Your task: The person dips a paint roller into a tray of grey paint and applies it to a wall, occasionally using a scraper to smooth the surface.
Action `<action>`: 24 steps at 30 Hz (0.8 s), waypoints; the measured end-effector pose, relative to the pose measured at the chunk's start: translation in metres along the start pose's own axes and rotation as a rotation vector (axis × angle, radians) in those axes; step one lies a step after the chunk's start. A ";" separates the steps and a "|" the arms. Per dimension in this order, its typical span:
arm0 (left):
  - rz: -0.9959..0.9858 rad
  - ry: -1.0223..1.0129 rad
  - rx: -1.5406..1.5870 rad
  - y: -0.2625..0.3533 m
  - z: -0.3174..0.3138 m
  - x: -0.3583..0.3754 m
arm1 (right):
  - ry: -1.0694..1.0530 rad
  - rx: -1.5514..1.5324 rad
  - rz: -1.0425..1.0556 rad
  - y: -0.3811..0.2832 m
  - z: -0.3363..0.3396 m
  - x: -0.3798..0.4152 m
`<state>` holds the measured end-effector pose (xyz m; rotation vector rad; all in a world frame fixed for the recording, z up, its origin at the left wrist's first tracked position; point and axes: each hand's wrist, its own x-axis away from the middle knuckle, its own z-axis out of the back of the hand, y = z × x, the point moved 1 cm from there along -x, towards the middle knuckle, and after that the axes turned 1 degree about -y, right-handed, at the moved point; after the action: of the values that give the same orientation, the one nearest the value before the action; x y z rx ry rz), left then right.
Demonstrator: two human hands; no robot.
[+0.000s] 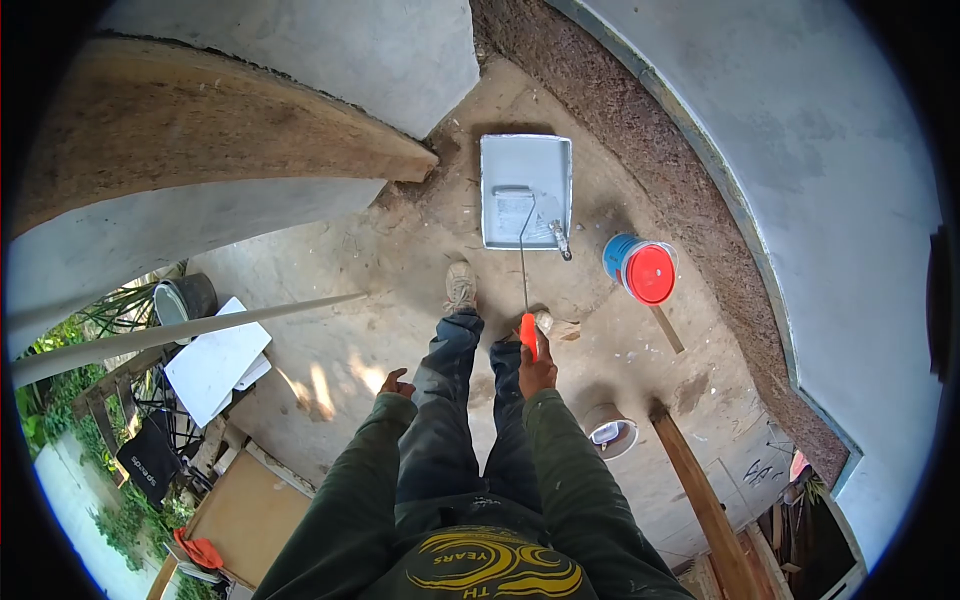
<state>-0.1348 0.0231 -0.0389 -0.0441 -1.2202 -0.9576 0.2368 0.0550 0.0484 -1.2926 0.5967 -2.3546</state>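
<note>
My right hand [537, 374] is wrapped around the orange handle of a paint roller [529, 335]. The roller's thin metal rod runs forward to its sleeve, which rests inside a paint tray [486, 220] coated with pale grey-white paint. A paintbrush [562, 240] lies at the tray's near right corner, its handle over the rim. My left hand [398, 385] hangs beside my left leg, fingers loosely apart, with nothing visible in it.
Right of the tray stands a blue paint bucket [620, 255] with a red lid [651, 275]; a wooden stick [666, 330] lies beside it. Behind my right side are a small white pail [622, 440] and a timber post [700, 490]. White boards [215, 365] and a pole [200, 327] are at left.
</note>
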 end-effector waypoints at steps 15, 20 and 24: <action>0.004 0.018 0.020 0.026 -0.001 -0.002 | -0.059 -0.089 -0.085 -0.016 0.006 -0.002; -0.007 -0.024 0.042 0.022 -0.003 -0.006 | -0.084 0.007 -0.070 -0.011 0.030 0.036; 0.012 0.001 0.054 0.034 -0.004 -0.006 | 0.031 -0.007 0.087 0.010 0.024 0.052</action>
<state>-0.1101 0.0464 -0.0300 -0.0081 -1.2428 -0.9134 0.2328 0.0155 0.0905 -1.2095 0.6575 -2.3074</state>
